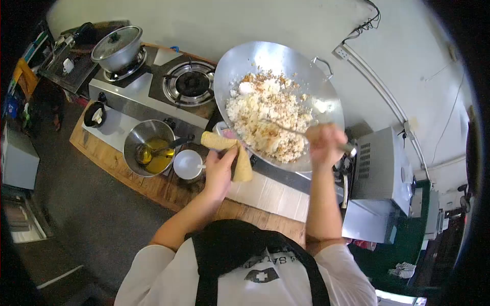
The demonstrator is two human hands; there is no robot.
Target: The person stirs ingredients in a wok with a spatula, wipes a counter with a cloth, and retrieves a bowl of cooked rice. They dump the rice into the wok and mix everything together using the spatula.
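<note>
My right hand (326, 143) is closed around the handle of a long metal cooking utensil (286, 127). Its far end is sunk in the rice, so its head cannot be made out. The rice (268, 109), mixed with browned bits, fills the middle of a large metal wok (324, 97). My left hand (219, 171) grips a folded yellow cloth (242, 166) at the wok's near left rim; what lies under the cloth is hidden. Just left of that hand is a white bowl (188, 164) with a light handle sticking out.
A metal bowl (133, 136) of yellow oil with a ladle (144, 154) stands on the wooden counter (168, 196). Behind are a bare gas burner (189, 84) and a lidded pot (118, 51). A small black bowl (95, 114) sits left; a metal appliance (375, 163) stands right.
</note>
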